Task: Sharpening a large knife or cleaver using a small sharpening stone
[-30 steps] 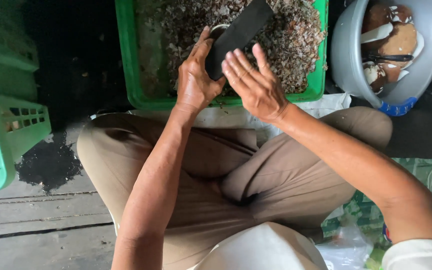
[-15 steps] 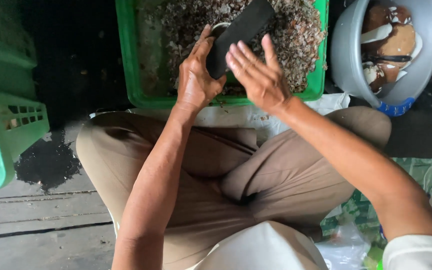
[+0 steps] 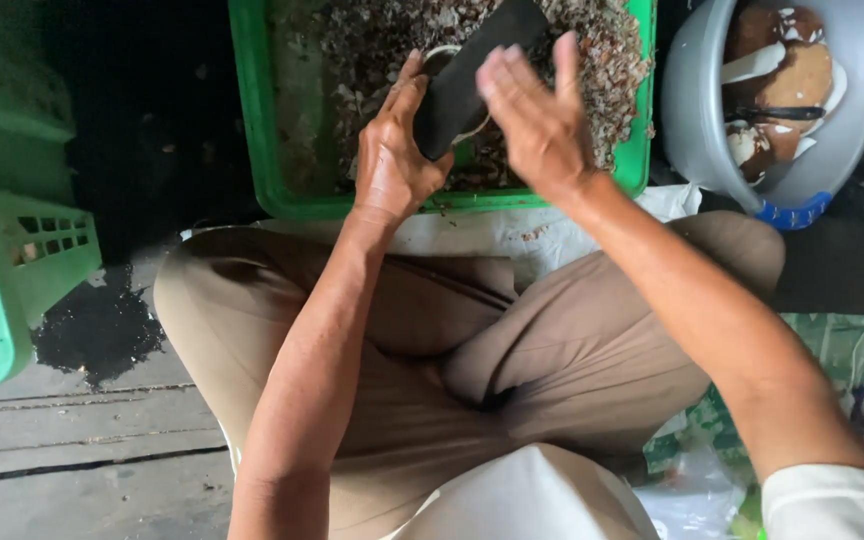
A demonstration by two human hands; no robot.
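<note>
We sit cross-legged with the green crate [image 3: 267,150] of broken shell bits in front of our knees, and everything here is placed against it. Our left hand [image 3: 392,165] is over the crate's near edge, fingers curled around a pale, round piece of shell [image 3: 444,55] with the dark flat blade [image 3: 472,70] lying across it; how firmly it grips we cannot tell. Our right hand [image 3: 537,120] has lifted a little since a second ago and now hovers open over the crate's middle, fingers spread, holding nothing, close beside the blade. That suggests a striking or brushing stroke between beats. Right of the crate stands a grey basin [image 3: 697,120] with brown and white husk pieces.
</note>
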